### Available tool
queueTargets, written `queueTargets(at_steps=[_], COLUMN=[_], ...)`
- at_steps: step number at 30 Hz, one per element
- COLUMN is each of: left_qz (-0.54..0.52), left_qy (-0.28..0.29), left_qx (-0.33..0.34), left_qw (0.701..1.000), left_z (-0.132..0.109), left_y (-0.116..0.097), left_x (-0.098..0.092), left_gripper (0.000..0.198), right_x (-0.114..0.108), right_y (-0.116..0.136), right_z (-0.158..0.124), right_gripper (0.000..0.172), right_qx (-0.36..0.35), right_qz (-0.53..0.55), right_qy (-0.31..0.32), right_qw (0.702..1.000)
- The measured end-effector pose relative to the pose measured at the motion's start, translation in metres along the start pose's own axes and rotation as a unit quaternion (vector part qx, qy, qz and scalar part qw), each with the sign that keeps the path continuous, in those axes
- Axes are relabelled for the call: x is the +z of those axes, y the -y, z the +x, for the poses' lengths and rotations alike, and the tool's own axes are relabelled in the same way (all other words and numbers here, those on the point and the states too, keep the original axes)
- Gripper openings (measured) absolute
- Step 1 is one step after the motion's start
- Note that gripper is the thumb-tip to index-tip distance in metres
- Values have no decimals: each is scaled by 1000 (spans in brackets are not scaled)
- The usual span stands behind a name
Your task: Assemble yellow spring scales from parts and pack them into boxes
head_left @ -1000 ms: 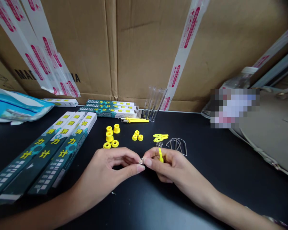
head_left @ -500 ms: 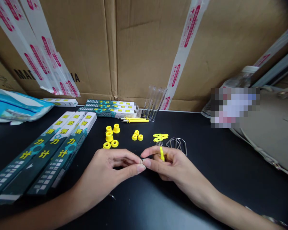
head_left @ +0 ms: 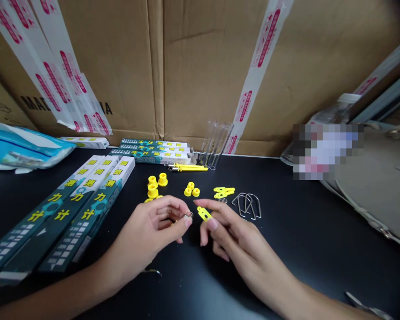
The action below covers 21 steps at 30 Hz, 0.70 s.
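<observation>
Between thumb and index finger, my left hand (head_left: 162, 224) pinches a small metal ring or spring (head_left: 189, 216), most of it hidden. My right hand (head_left: 231, 231) holds a flat yellow clip (head_left: 204, 214) with slots in it, its tip pointing toward the left hand. A small gap separates the two hands. Beyond them lie yellow flanged caps (head_left: 152, 191), three smaller yellow caps (head_left: 195, 192), more yellow clips (head_left: 224, 194) and bent metal hooks (head_left: 248, 204). Some coiled metal beside those clips is partly covered by my right hand.
Long printed boxes (head_left: 96, 195) lie at the left, others (head_left: 153, 151) at the back near clear tubes (head_left: 215, 144) and yellow rods (head_left: 190, 168). A blue packet (head_left: 30, 146), a plastic bottle (head_left: 336, 111) and a grey bag (head_left: 376, 178) flank them. Cardboard (head_left: 193, 66) stands behind.
My hands have moved apart. The yellow clip, before at the base of my right fingers, is now pinched at the fingertips. The small metal piece stays in my left fingers.
</observation>
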<state>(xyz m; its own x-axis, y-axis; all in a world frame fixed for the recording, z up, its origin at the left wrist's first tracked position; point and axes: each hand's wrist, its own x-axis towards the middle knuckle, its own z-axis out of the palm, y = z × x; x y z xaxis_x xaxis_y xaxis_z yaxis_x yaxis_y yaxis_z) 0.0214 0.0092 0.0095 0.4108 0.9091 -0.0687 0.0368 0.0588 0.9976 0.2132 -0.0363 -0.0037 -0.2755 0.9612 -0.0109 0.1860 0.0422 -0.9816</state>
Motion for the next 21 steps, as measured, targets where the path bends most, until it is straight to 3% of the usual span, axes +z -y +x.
queueTargets(at_steps=[5, 12, 21], left_qz=[1, 4, -14], left_qy=[9, -31, -30], left_qx=[0, -5, -22], left_qw=[1000, 1000, 999], left_z=[-1, -3, 0], left_y=[2, 10, 9], left_x=[0, 0, 2], left_gripper=[8, 13, 7], right_x=[2, 3, 5], right_y=[-5, -4, -2], right_z=[1, 1, -1], right_gripper=[31, 27, 24], right_qx=[-6, -9, -6], right_qz=[-11, -32, -49], right_qy=[-5, -15, -31], right_qw=[1000, 999, 998])
